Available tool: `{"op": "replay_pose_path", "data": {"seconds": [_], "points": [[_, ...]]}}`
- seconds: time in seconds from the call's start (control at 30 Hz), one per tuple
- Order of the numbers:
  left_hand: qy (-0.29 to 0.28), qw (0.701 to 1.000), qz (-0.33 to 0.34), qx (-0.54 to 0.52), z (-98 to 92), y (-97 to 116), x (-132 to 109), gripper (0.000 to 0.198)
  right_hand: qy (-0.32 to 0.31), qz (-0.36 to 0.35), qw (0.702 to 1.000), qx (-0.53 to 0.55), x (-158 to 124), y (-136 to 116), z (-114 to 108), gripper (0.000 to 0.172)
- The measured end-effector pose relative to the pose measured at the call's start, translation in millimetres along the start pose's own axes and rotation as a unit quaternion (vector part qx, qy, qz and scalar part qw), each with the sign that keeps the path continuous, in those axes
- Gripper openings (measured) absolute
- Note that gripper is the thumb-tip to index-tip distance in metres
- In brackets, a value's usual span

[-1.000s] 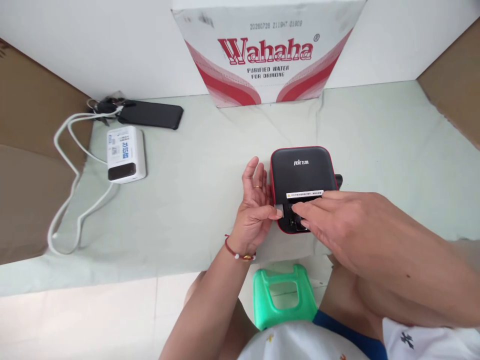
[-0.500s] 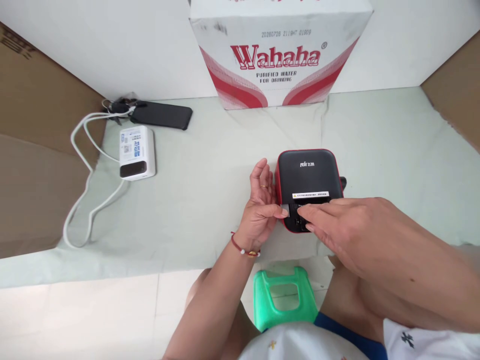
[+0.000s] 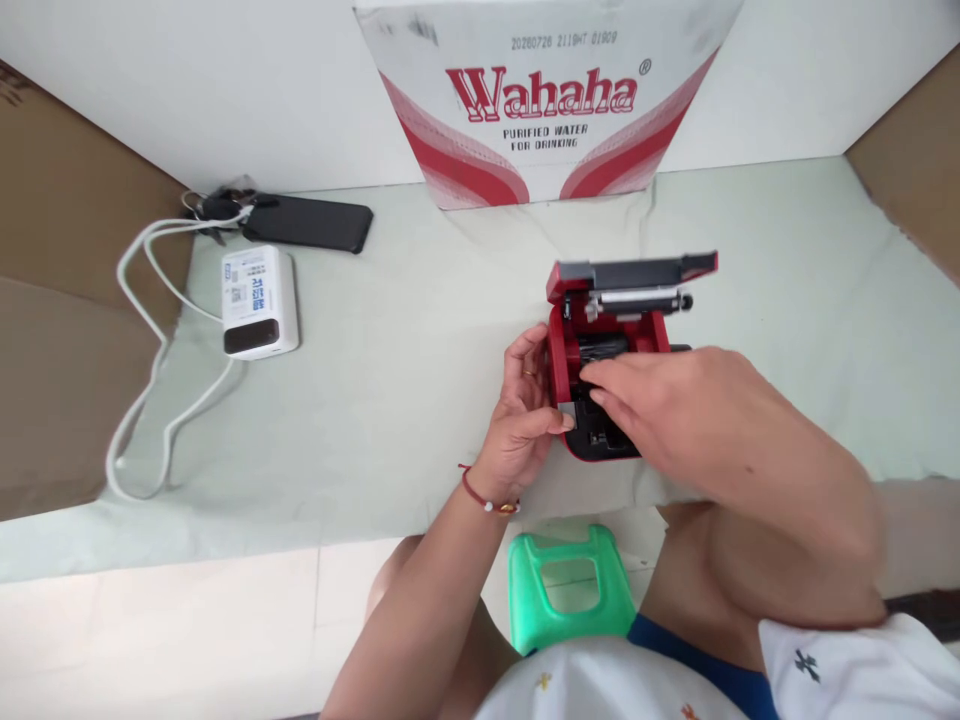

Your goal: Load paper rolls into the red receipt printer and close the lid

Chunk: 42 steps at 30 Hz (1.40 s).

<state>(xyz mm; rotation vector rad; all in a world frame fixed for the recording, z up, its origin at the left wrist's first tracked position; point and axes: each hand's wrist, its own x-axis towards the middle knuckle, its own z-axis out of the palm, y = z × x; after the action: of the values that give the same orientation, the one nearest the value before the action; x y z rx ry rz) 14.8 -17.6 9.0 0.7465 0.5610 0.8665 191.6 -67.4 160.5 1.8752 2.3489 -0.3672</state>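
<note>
A small red and black receipt printer (image 3: 556, 350) stands near the table's front edge with its lid (image 3: 645, 272) swung up. A pale roller shows along the lid's lower edge. My left hand (image 3: 521, 405) grips the printer's left side, thumb on the grey corner latch and fingers along the red wall. My right hand (image 3: 667, 400) reaches over the red compartment, fingertips together by a dark part inside. Whether those fingers pinch anything is hidden from view.
A Wahaba-style red and white carton printed "Wahaha" (image 3: 551, 130) stands at the back. On the left lie a white power bank (image 3: 259, 300), a white cable (image 3: 124, 400) and a black phone (image 3: 311, 222). Brown cardboard (image 3: 67, 300) borders the left; a green stool (image 3: 525, 590) is below.
The printer's lid has gone from closed to raised. My right hand has moved from the front of the lid into the compartment. My left hand stays on the printer's side.
</note>
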Motion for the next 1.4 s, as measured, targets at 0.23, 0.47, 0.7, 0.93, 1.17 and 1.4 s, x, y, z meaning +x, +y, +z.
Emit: {"op": "replay_pose_path", "data": {"seconds": [0.23,0.47,0.7,0.93,1.17,1.4], "points": [[0.077,0.996,0.000,-0.033,-3.9,0,1,0.054,-0.040,0.062,0.992,0.101,41,7,11,0.032],[0.139,0.988,-0.018,-0.063,-1.1,4,7,0.040,-0.012,0.125,0.991,0.047,40,18,16,0.039],[0.168,0.983,-0.025,-0.071,7.0,8,8,0.035,-0.066,0.170,0.981,-0.069,49,12,17,0.036],[0.182,0.979,-0.037,-0.080,6.4,9,9,0.019,0.000,0.079,0.996,0.034,21,25,11,0.031],[0.226,0.970,-0.003,-0.087,4.7,8,18,0.019,0.183,0.109,0.971,0.106,-58,83,-17,0.036],[0.247,0.965,-0.001,-0.085,7.1,17,34,0.015,-0.088,0.328,0.940,0.018,-18,130,15,0.042]]}}
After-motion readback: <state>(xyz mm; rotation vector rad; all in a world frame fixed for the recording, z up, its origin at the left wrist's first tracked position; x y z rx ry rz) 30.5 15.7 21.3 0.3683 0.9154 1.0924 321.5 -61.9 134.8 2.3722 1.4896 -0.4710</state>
